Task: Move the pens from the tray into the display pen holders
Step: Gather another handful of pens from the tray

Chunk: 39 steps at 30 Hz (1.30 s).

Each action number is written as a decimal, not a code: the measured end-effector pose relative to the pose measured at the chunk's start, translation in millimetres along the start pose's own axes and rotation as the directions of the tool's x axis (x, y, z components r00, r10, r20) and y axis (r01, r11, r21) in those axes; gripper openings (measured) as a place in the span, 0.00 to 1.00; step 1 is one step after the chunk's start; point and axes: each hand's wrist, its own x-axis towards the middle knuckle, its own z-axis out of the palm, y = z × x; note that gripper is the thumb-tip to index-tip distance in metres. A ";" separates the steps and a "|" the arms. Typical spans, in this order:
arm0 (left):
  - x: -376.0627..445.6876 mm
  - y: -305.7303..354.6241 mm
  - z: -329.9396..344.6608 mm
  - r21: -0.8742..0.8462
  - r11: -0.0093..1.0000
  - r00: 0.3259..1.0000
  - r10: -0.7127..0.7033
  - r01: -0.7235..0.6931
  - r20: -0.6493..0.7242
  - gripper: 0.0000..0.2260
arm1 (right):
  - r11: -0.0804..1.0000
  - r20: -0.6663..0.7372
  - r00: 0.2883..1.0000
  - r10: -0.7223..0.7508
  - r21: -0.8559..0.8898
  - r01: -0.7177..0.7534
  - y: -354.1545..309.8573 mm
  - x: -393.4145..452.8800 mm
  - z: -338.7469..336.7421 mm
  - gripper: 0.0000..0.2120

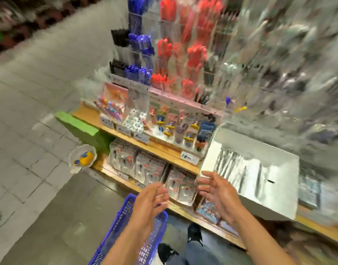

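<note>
A blue plastic mesh basket (145,232) stands on the grey tiled floor (34,104) directly beneath the left hand. Ahead of both hands, a light wooden shelf (145,144) carries small colourful boxed figurines (175,127), with blurred clear-wrapped packets (137,163) on the tier below. Far left of the hands sit a green block (82,127) and a clear bowl-like container with yellow and blue contents (84,157).

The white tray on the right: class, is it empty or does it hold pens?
It holds pens: dark, thin pens lie inside the white tray. Blur hides how many.
</note>
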 end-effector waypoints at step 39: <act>76.1 25.9 214.2 0.556 0.828 0.938 -0.248 0.076 0.241 0.09 | 0.109 -0.347 0.927 -0.142 -0.936 -0.334 -34.2 136.1 -156.5 0.14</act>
